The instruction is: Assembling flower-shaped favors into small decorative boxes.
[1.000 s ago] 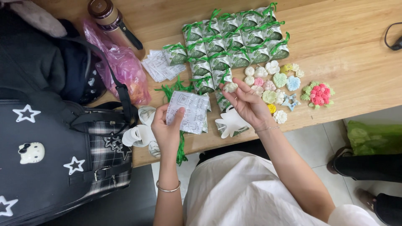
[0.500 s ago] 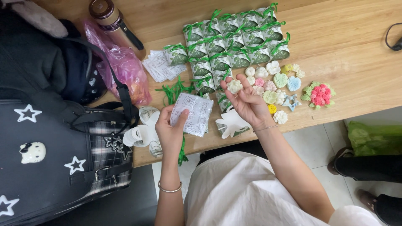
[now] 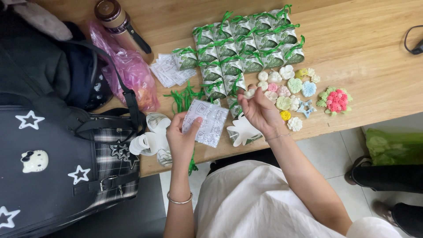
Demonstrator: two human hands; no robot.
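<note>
My left hand (image 3: pixel 181 137) holds a small white printed pouch (image 3: pixel 207 121) by its left edge, just above the wooden table (image 3: pixel 365 53). My right hand (image 3: pixel 261 112) pinches a small cream flower-shaped piece (image 3: pixel 250 93) between its fingertips, to the right of the pouch. Beyond it lie several pastel flower-shaped pieces (image 3: pixel 294 86) and a pink-and-green one (image 3: pixel 335 100). Behind them stand rows of green-and-white packets tied with green ribbon (image 3: pixel 242 48).
Loose green ribbons (image 3: pixel 179 98), a stack of flat printed pouches (image 3: pixel 169 70) and a white cut-out card (image 3: pixel 242 132) lie near my hands. A pink plastic bag (image 3: pixel 130 72), a bottle (image 3: pixel 115 16) and a black star-patterned backpack (image 3: pixel 53 172) crowd the left. Another person's legs (image 3: pixel 387 180) are at the right.
My right hand has picked a cream piece from the cluster and holds it up near the pouch. My left hand with the pouch has shifted slightly toward me.
</note>
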